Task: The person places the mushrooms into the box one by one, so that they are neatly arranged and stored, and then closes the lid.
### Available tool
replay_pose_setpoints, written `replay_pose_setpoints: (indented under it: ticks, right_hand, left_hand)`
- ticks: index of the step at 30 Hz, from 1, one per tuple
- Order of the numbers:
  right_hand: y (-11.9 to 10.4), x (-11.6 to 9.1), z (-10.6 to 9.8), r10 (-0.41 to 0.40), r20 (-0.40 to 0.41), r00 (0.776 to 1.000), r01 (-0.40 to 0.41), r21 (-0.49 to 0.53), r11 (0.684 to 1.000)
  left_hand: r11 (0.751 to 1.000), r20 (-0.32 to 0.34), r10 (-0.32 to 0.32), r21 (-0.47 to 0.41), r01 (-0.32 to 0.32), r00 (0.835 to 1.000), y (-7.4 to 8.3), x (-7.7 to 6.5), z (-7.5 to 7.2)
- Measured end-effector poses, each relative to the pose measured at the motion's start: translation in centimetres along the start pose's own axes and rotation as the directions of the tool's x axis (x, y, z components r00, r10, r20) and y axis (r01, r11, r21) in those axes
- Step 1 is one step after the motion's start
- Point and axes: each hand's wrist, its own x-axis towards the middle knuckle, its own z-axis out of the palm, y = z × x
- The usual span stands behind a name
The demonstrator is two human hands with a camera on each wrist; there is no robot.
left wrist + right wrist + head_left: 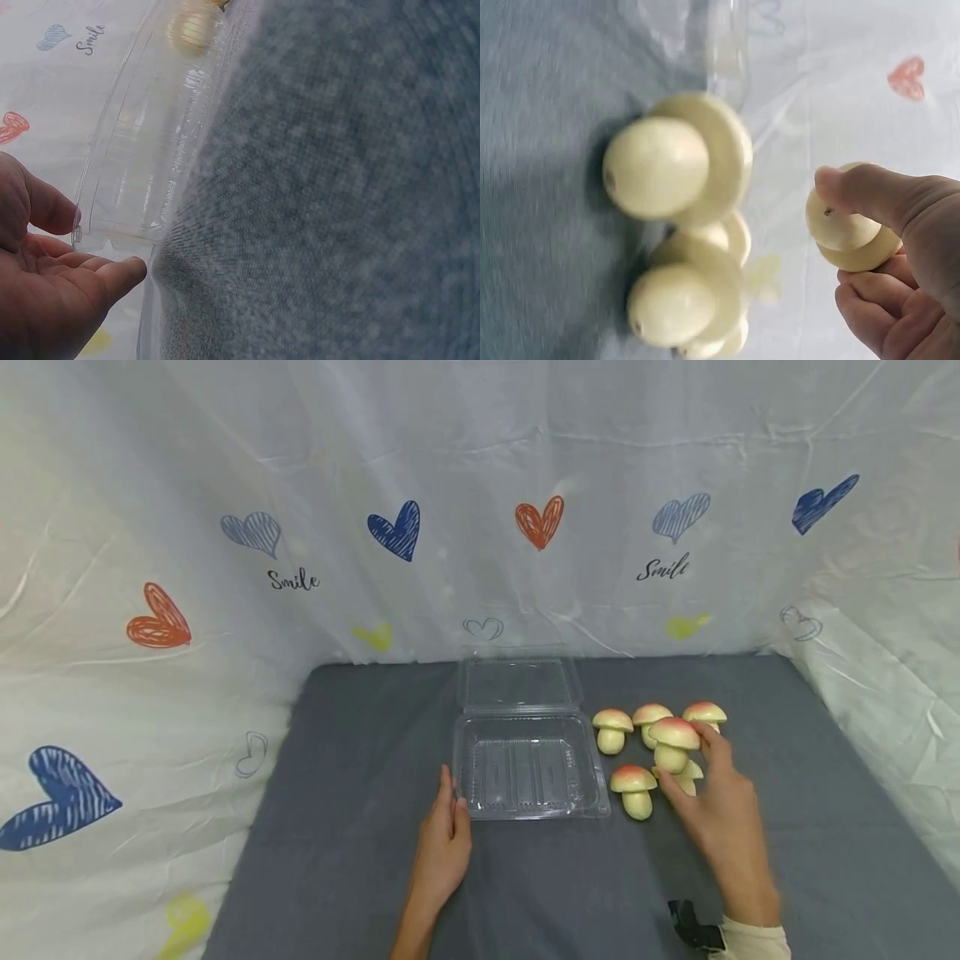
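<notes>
My right hand (723, 814) pinches a toy mushroom (673, 742) between thumb and fingers, raised above the others. Its cap is cream, tinted red on top, and the pale stem points down. Just beneath it, another mushroom (687, 777) is partly hidden. To the left, a clear plastic clamshell container (531, 814) lies with its lid (517, 685) folded back, and no mushroom shows inside. At its left side my left hand (442, 847) holds the rim; in the left wrist view the thumb (56, 210) lies against the container's edge.
More mushrooms stand right of the container: one near its front corner (634, 792), one behind that (612, 731), and two farther right, including the far one (705, 712). A grey cloth (360, 827) covers the table. A white curtain (465, 460) with hearts hangs behind and at both sides.
</notes>
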Motion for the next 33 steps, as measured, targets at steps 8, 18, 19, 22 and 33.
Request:
replay_pose_setpoints:
  ticks: [8, 18, 19, 22, 33]
  right_hand:
    - [-2.2, -0.2, 2.1, -0.071, 0.027, 0.997, 0.071, 0.031, 0.997]
    - [-4.0, 0.1, 5.0, -0.169, 0.059, 0.984, 0.163, 0.098, 0.982]
    - [-4.2, 0.2, 5.2, -0.170, 0.076, 0.983, 0.162, 0.101, 0.982]
    - [-4.6, 0.4, 5.8, -0.173, 0.114, 0.978, 0.162, 0.102, 0.982]
    - [-5.8, 0.5, 7.7, -0.203, 0.182, 0.962, 0.189, 0.090, 0.978]
  left_hand:
    - [1.000, 0.000, -0.001, 0.004, 0.001, 1.000, 0.0, 0.0, -0.1]
    - [1.000, -0.005, 0.011, 0.011, -0.010, 1.000, 0.0, 0.0, -0.3]
    - [1.000, -0.007, 0.015, 0.015, -0.015, 1.000, 0.0, 0.0, -0.3]
    - [0.999, -0.008, 0.027, 0.021, -0.027, 1.000, 0.0, 0.1, -0.3]
    - [0.999, -0.007, 0.050, 0.011, -0.050, 0.999, -0.2, 0.0, -0.1]
